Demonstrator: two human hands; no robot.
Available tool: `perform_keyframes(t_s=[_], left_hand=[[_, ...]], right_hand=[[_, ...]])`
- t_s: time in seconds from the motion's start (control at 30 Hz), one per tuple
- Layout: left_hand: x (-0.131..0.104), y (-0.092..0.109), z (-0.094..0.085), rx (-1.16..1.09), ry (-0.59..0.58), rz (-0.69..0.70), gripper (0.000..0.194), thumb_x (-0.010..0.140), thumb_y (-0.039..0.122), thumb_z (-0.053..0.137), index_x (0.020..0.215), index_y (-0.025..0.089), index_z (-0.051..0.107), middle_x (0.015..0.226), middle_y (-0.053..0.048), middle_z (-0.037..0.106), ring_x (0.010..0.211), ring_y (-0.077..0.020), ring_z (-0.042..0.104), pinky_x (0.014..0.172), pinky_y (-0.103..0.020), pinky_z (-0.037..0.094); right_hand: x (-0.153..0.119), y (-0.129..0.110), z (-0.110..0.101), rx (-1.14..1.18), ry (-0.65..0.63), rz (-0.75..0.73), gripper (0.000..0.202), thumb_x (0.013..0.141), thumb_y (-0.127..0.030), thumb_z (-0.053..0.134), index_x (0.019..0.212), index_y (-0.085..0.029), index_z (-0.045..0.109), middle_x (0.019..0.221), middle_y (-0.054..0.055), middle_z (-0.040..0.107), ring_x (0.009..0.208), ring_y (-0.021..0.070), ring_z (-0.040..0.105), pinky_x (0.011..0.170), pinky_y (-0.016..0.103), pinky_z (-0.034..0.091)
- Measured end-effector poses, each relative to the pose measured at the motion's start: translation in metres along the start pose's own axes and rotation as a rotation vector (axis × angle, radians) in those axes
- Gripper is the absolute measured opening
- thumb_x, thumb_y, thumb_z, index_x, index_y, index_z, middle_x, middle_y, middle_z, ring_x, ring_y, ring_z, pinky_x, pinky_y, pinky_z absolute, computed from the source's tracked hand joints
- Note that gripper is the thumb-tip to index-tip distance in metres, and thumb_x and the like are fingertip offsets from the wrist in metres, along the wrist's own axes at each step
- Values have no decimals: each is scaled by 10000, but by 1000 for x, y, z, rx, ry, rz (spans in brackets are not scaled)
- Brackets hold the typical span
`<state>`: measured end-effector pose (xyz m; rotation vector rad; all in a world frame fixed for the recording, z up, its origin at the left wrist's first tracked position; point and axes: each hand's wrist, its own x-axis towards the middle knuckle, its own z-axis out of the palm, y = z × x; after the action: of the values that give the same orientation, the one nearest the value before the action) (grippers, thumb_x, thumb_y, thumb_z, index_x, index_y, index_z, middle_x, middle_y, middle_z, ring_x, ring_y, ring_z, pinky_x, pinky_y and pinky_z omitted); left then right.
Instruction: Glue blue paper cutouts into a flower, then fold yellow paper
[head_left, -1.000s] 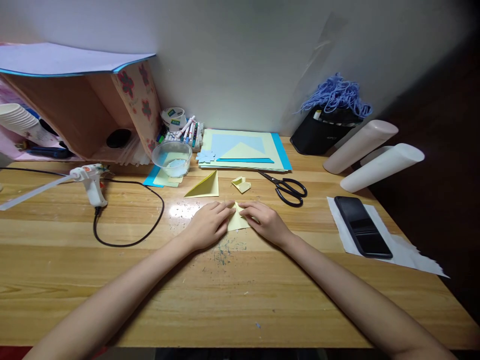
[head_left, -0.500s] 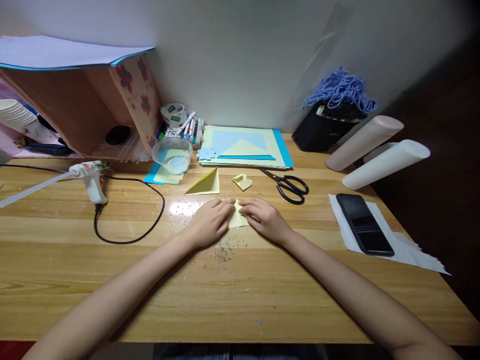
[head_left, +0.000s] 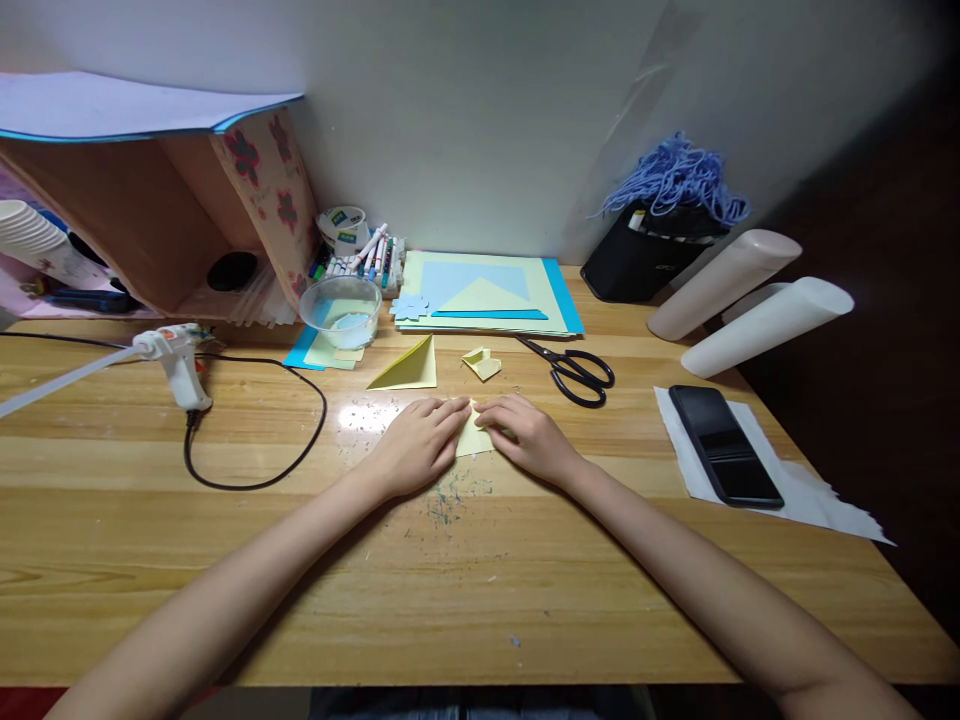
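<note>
A small piece of pale yellow paper (head_left: 474, 440) lies on the table between my hands, its upper part covered by my fingers. My left hand (head_left: 426, 440) holds its left side, fingers close together and resting on it. From the right, my right hand (head_left: 529, 436) grips the paper with curled fingers near its top edge. Just beyond my hands are a folded yellow paper triangle (head_left: 414, 368) and a small folded yellow paper piece (head_left: 481, 364). Black-handled scissors (head_left: 576, 375) lie to their right, blades pointing left.
At left a white hot glue gun (head_left: 180, 370) trails a looped black cord. Behind stand a clear plastic bowl (head_left: 341, 325), markers (head_left: 375, 255) and stacked coloured paper (head_left: 559, 290). A phone (head_left: 726, 445) and two white rolls (head_left: 769, 328) are at right.
The whole view has shifted very slightly. My hands stay on the yellow paper in nearly the same pose.
</note>
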<state>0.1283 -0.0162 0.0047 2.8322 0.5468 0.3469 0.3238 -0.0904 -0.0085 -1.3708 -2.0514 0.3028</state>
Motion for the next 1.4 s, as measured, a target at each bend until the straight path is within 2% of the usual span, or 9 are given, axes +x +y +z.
perform_keyframes(t_s=[0.33, 0.57, 0.83, 1.17, 1.4], left_hand=[[2, 2, -3, 46, -38, 4, 402, 868, 225, 358, 1260, 184, 435, 1322, -63, 458, 1038, -223, 466, 900, -390, 370], [2, 5, -6, 69, -50, -1, 459, 849, 215, 377, 1306, 255, 377, 1336, -40, 435, 1069, -230, 449, 903, -392, 355], [2, 3, -3, 82, -46, 1, 472, 844, 225, 386, 1315, 241, 376, 1328, -51, 442, 1070, -236, 445, 907, -397, 356], [1, 3, -2, 53, -30, -10, 474, 844, 229, 395, 1316, 259, 383, 1329, -44, 445, 1093, -236, 437, 924, -409, 350], [1, 3, -2, 41, -37, -19, 464, 845, 230, 398, 1308, 259, 392, 1337, -38, 437, 1095, -237, 431, 928, -409, 345]], right_hand=[[1, -3, -1, -42, -20, 12, 213, 795, -71, 458, 907, -210, 573, 1097, 65, 594, 1005, 210, 518, 864, 388, 432], [4, -6, -2, -147, -80, 17, 272, 787, -84, 458, 1023, -192, 539, 1133, 96, 564, 1037, 228, 490, 868, 404, 429], [5, -4, -4, -176, -84, 14, 188, 778, -112, 473, 937, -187, 539, 972, 87, 600, 901, 226, 499, 784, 373, 434], [5, -6, -7, -196, -90, 23, 119, 770, -204, 522, 887, -192, 537, 879, 73, 579, 855, 225, 480, 749, 355, 417], [4, 0, -7, -48, -29, 35, 177, 757, -174, 549, 931, -201, 541, 920, 68, 581, 888, 220, 508, 778, 359, 430]])
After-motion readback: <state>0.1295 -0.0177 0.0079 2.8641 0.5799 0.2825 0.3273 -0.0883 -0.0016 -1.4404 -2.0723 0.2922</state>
